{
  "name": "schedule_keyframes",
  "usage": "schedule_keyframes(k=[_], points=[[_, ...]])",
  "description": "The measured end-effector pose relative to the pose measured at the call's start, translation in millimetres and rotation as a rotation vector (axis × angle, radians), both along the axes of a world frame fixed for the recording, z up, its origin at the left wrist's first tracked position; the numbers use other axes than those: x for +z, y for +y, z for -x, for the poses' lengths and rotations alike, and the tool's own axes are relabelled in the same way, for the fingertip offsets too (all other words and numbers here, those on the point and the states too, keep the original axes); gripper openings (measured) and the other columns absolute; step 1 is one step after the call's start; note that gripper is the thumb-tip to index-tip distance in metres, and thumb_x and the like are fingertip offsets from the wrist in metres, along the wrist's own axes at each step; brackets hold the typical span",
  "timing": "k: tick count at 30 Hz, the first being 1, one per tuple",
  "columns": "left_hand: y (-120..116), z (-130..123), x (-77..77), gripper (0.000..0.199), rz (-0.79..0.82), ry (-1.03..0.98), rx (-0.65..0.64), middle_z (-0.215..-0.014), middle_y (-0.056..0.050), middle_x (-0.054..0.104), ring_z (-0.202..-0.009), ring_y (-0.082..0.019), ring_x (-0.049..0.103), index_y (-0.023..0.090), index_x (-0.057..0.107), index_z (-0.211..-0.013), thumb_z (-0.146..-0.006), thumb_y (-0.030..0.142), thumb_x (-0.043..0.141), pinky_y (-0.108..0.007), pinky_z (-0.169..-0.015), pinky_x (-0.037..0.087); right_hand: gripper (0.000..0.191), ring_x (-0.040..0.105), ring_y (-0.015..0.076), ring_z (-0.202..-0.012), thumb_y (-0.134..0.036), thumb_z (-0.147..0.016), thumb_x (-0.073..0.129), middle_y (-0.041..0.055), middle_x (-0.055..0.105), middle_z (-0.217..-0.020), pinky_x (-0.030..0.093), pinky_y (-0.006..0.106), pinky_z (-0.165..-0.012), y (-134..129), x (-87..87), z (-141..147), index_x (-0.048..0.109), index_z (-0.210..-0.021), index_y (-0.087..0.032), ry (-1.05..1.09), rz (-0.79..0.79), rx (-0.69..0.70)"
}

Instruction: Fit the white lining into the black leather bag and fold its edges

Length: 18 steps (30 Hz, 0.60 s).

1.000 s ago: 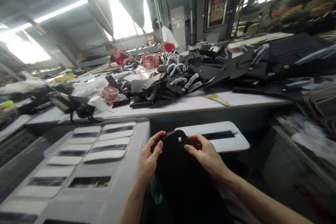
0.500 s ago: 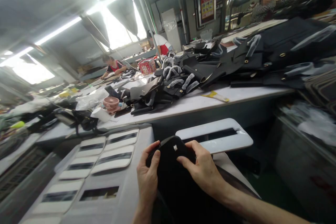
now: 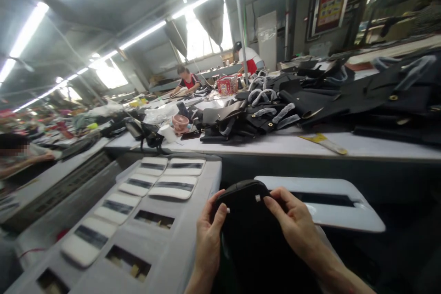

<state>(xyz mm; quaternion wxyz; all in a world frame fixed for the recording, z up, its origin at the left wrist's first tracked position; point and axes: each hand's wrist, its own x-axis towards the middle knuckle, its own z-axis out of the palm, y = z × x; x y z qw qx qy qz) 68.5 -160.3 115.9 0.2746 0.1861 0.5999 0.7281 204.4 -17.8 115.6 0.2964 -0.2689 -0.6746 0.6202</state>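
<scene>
A black piece with a rounded top edge [image 3: 243, 206], perhaps leather or fabric, is held up in front of me by both hands. Two small white bits show on its face, one near each thumb. My left hand [image 3: 211, 229] pinches its left upper edge between thumb and fingers. On the opposite upper edge, my right hand [image 3: 292, 213] is closed the same way, thumb on the near face. The lower part of the black piece fades into dark. Behind my right hand lies a white oblong frame [image 3: 365, 202] with a dark slot.
To the left, several white panels with dark strips [image 3: 119, 206] lie on a grey box top [image 3: 172, 248] with cut-out slots. Beyond, a long white table [image 3: 241, 148] bears piled black bags [image 3: 310, 101], a pink fan [image 3: 181, 123] and a yellow-handled tool [image 3: 324, 142]. People work farther back.
My view has swung left, so the surroundings appear farther right. Both hands still hold the black piece; the right thumb has moved to its edge and a second white bit shows by the left thumb.
</scene>
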Motion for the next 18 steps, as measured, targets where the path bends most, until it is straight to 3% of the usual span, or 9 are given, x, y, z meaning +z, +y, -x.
schedule_keyframes(k=[5, 11, 14, 18], points=[[-4.0, -12.8, -6.4, 0.044, 0.023, -0.046, 0.184, -0.103, -0.009, 0.07, -0.095, -0.024, 0.067, 0.018, 0.063, -0.115, -0.084, 0.047, 0.07, -0.03, -0.082, 0.055, 0.044, 0.044, 0.0139, -0.063, -0.063, -0.086, 0.054, -0.0009, 0.051, -0.069, 0.035, 0.027, -0.055, 4.0, 1.3, -1.1, 0.053, -0.081, -0.02, -0.046, 0.016, 0.028], [-0.6, -13.9, 12.7, 0.048, 0.021, -0.063, 0.245, -0.096, -0.006, 0.071, -0.092, -0.021, 0.067, 0.018, 0.066, -0.111, -0.076, 0.05, 0.076, -0.023, -0.075, 0.055, 0.04, 0.052, 0.015, -0.071, -0.061, -0.091, 0.048, -0.0006, 0.056, -0.078, 0.038, 0.028, -0.063, 7.4, 21.5, 2.3, 0.049, -0.091, -0.022, -0.093, -0.135, 0.001], [0.2, -12.6, 23.0, 0.05, 0.055, -0.064, 0.286, -0.09, -0.005, 0.071, -0.093, -0.021, 0.066, 0.016, 0.069, -0.102, -0.068, 0.05, 0.082, -0.02, -0.075, 0.054, 0.04, 0.046, 0.0132, -0.066, -0.06, -0.092, 0.047, -0.0025, 0.05, -0.073, 0.036, 0.028, -0.062, 6.6, 31.4, 5.1, 0.046, -0.085, -0.021, -0.094, -0.178, -0.02], [-1.8, -13.3, 31.8, 0.052, 0.062, -0.177, 0.239, -0.084, -0.004, 0.071, -0.085, -0.023, 0.068, 0.016, 0.069, -0.098, -0.061, 0.049, 0.087, -0.021, -0.067, 0.055, 0.038, 0.042, 0.0117, -0.064, -0.054, -0.095, 0.048, -0.0042, 0.044, -0.069, 0.033, 0.026, -0.061, 5.5, 38.7, 5.9, 0.041, -0.078, -0.02, -0.047, -0.2, -0.003]])
